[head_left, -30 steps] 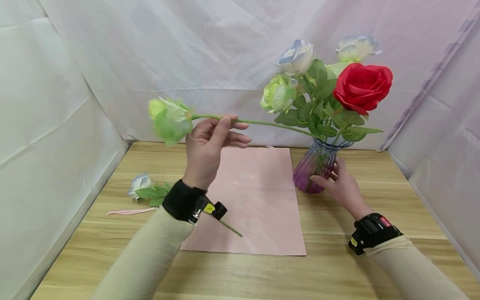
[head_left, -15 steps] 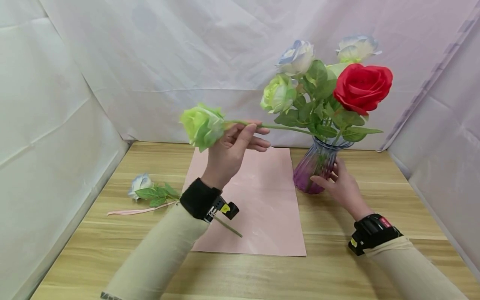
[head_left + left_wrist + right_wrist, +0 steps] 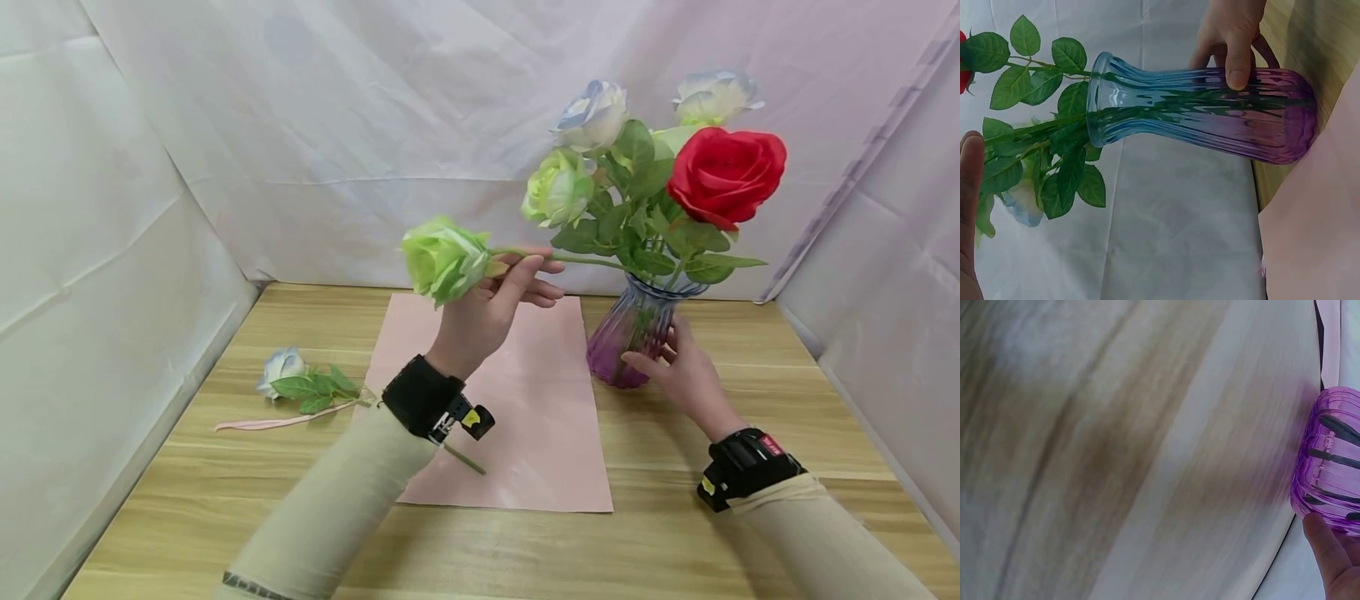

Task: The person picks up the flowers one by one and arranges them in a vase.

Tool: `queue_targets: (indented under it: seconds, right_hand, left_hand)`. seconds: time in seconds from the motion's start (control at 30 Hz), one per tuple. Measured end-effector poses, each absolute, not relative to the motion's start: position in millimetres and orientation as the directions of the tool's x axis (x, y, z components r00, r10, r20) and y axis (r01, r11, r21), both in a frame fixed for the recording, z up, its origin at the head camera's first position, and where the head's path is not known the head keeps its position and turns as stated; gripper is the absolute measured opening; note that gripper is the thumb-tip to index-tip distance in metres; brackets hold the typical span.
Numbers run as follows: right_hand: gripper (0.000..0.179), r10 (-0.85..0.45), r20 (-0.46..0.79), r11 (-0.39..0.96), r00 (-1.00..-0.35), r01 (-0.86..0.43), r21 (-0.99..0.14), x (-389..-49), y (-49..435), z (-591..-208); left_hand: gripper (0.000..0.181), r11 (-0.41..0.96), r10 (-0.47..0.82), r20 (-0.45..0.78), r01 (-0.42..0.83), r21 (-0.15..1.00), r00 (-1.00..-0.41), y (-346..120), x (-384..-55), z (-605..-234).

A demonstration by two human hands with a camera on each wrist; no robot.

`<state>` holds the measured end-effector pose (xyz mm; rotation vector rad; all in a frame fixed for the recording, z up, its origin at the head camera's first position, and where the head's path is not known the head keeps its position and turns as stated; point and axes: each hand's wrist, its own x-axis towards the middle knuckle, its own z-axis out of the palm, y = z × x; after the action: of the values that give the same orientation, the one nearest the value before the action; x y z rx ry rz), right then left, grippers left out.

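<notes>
My left hand (image 3: 480, 321) pinches the stem of a light green rose (image 3: 444, 260) between thumb and fingers. The bloom points left, and the stem slants rightward into the mouth of a ribbed blue-to-purple glass vase (image 3: 628, 337). In the left wrist view that stem passes over the rim, with stems visible inside the vase (image 3: 1210, 119). Low on the vase's right side, my right hand (image 3: 688, 375) grips the glass, thumb in front. A red rose (image 3: 726, 177), another green rose (image 3: 557, 187) and pale blue-white roses (image 3: 592, 115) stand in the vase among leaves.
Pink paper (image 3: 525, 417) lies on the wooden table (image 3: 225, 508). A blue-white rose (image 3: 281, 372) with a pink ribbon (image 3: 270, 423) lies at left, its stem reaching onto the paper under my left arm. White sheeting (image 3: 337, 100) hangs behind and at both sides.
My left hand has moved right and slightly down with the green rose, bringing its bloom nearer the vase as more stem slides in. The right hand and vase have stayed put.
</notes>
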<state>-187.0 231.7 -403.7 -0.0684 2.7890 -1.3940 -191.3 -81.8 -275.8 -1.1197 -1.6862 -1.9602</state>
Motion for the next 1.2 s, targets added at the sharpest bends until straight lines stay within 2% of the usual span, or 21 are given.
queue_targets:
  seconds: [0.47, 0.77, 1.07, 1.2]
  right_hand:
    - [0.109, -0.037, -0.036, 0.600, -0.999, 0.007, -0.800, -189, 230, -404]
    - [0.103, -0.039, -0.004, 0.612, -0.999, -0.021, -0.791, -187, 230, -405]
    - [0.100, -0.041, 0.028, 0.618, -0.999, -0.047, -0.785, -187, 230, -405]
    - [0.100, -0.040, 0.022, 0.613, -0.999, -0.042, -0.789, -186, 230, -405]
  left_hand:
    - [0.027, -0.245, 0.316, 0.604, 0.552, 0.797, -0.732, -50, -196, -281]
    - [0.027, -0.214, 0.331, 0.582, 0.542, 0.813, -0.743, -33, -202, -284]
    - [0.030, -0.060, 0.394, 0.462, 0.479, 0.875, -0.795, -17, -209, -290]
    - [0.021, -0.052, 0.372, 0.447, 0.463, 0.885, -0.814, -10, -211, -292]
